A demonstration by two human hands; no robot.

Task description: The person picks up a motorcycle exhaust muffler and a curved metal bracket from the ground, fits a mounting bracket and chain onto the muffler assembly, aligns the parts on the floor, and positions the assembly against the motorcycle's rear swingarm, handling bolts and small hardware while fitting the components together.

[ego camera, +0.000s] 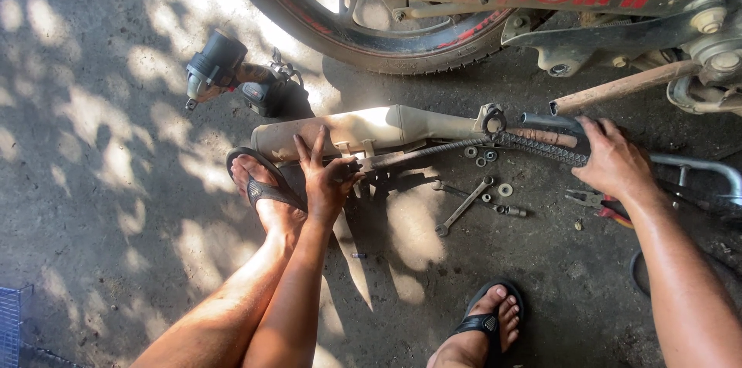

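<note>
Drive chain (495, 144) lies stretched on the concrete ground (93, 182), its long axis running nearly level from left to right, just in front of the beige exhaust muffler (363, 130) that lies parallel behind it. Each hand has one end. The left hand (328, 178) sits at the chain's left end, its fingers (318, 148) partly spread, thumb and lower fingers pinched on the links there. The right hand (614, 159) is at the right end, its fingers curled closed over the chain and the dark tube (545, 120) beside it; which of the two it grips cannot be told. Between the hands, just below the chain, lie washers (505, 189) and a combination wrench (462, 207). Pliers (591, 199) rest under the right wrist. A cordless impact wrench (224, 66) lies well apart, near the motorcycle wheel (371, 28).
</note>
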